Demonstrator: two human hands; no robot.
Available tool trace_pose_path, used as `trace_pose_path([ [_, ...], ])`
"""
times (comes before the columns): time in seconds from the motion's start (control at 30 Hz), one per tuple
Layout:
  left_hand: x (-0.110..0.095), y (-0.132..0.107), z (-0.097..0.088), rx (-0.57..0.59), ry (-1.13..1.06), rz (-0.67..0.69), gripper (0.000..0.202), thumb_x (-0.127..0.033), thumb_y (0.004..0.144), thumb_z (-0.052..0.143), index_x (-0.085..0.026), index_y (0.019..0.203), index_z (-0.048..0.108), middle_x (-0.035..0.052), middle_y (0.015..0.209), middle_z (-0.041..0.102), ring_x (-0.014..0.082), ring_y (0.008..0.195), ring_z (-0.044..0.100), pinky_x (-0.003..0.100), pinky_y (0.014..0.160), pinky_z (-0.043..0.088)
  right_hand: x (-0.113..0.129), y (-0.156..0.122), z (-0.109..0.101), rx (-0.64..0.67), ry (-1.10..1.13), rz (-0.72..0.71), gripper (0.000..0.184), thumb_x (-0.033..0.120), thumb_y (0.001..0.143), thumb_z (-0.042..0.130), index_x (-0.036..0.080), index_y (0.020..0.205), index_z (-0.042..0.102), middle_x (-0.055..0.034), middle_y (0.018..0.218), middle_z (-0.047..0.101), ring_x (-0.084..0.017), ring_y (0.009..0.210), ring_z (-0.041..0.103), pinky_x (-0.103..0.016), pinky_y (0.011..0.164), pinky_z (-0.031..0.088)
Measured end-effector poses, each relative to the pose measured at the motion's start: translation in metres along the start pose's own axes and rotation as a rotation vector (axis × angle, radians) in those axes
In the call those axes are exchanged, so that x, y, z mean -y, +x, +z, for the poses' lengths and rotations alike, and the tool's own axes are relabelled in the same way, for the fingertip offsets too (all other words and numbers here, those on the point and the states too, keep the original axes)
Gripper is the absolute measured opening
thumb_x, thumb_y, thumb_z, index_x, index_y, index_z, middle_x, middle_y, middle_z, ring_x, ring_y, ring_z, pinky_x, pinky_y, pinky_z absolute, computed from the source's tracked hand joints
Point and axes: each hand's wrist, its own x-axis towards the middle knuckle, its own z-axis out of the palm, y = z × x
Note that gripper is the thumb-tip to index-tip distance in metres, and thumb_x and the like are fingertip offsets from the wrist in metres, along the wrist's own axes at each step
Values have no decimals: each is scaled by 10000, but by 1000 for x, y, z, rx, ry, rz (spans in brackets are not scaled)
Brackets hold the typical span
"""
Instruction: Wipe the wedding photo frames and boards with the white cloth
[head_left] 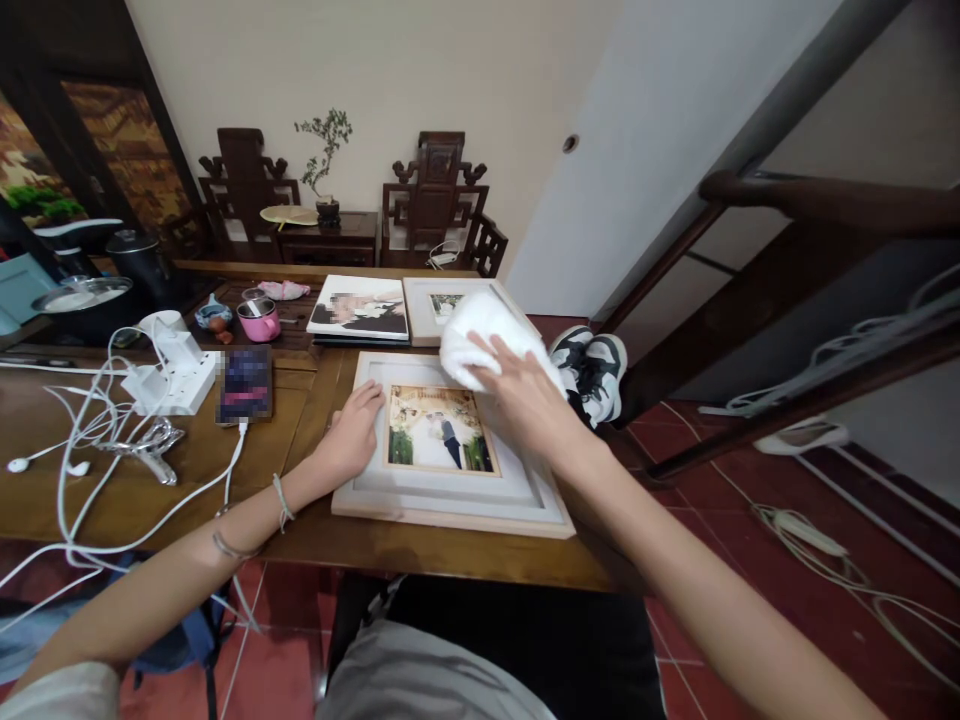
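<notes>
A picture frame (450, 507) with a pale wooden edge lies flat on the table, near its front edge. Behind its glass, a wide light mat surrounds a photo of a couple under flowers. My left hand (352, 430) grips the frame's left side, fingertips over the rim. A bunched white cloth (480, 335) is in my right hand (519, 385), above the frame's upper right corner. Cloth and hand cover that corner, and I cannot tell whether the cloth touches the glass. Just behind lies a second picture frame (421, 318), partly hidden by the cloth.
Left of the frames, a photo panel (360, 306) lies on the brown table (300, 500). A phone (245, 385), a power strip (178, 385) with tangled white cables and a pink mug (259, 320) stand further left. Black-and-white sneakers (592, 365) sit beyond the right edge.
</notes>
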Motion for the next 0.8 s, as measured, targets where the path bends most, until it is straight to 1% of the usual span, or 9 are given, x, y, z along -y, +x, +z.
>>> trace_pose_path([
  [0.03,0,0,0,-3,-6,3,586,59,726,373,-141,1247,552,136,1411,489,247,1386,355,540,1131,314,-7,12,4,-21,-52,-4,695,-118,697,370,136,1320,547,-137,1569,227,-378,1421,207,-649,1051,319],
  [0.1,1,1,0,-8,-19,0,569,58,730,371,-136,1228,566,139,1401,500,247,1376,374,535,1135,312,-11,28,14,31,-111,-65,710,-133,710,360,161,1331,539,-132,1551,284,-360,1415,241,-644,1054,313],
  [0.2,0,1,0,-10,-39,-20,537,49,750,365,-122,1212,578,150,1391,508,250,1374,379,532,1138,307,1,29,26,149,-145,-173,656,-116,750,376,182,1298,577,-129,1514,368,-353,1388,312,-616,1055,328],
  [0.27,0,0,0,-11,-48,-25,549,52,746,365,-119,1227,567,153,1396,503,249,1385,362,540,1142,295,13,13,26,182,-136,-222,575,-87,775,399,164,1239,628,-151,1493,398,-372,1375,329,-613,1050,330],
  [0.33,-1,-1,1,-17,-49,-24,572,57,733,367,-120,1245,552,154,1408,490,250,1395,343,552,1144,283,22,-11,18,219,-76,-280,554,-76,758,435,154,1214,649,-160,1475,424,-369,1371,338,-591,1063,328],
  [0.5,0,-2,4,-33,-25,-10,560,55,730,367,-101,1233,555,171,1401,491,261,1386,354,555,1137,297,42,-80,-24,337,183,-376,618,-56,675,500,214,1209,659,-102,1470,443,-322,1362,374,-526,1098,342],
  [0.6,0,-2,4,-34,-17,-3,558,54,734,365,-100,1237,552,173,1397,492,265,1383,357,561,1137,294,58,-98,-37,384,265,-398,623,-38,657,514,223,1202,663,-104,1492,404,-349,1374,342,-561,1097,332],
  [0.7,0,-2,3,-19,-5,2,564,52,733,371,-102,1249,541,169,1412,474,267,1391,341,552,1140,295,65,-83,-27,408,233,-370,653,-52,657,503,196,1247,633,-121,1519,348,-382,1404,245,-606,1094,296],
  [0.8,-1,-1,1,10,-4,0,580,58,722,383,-119,1252,541,156,1408,479,265,1391,342,534,1141,303,51,-40,-4,338,110,-286,710,-107,676,436,163,1321,566,-127,1542,288,-387,1415,193,-637,1079,283],
])
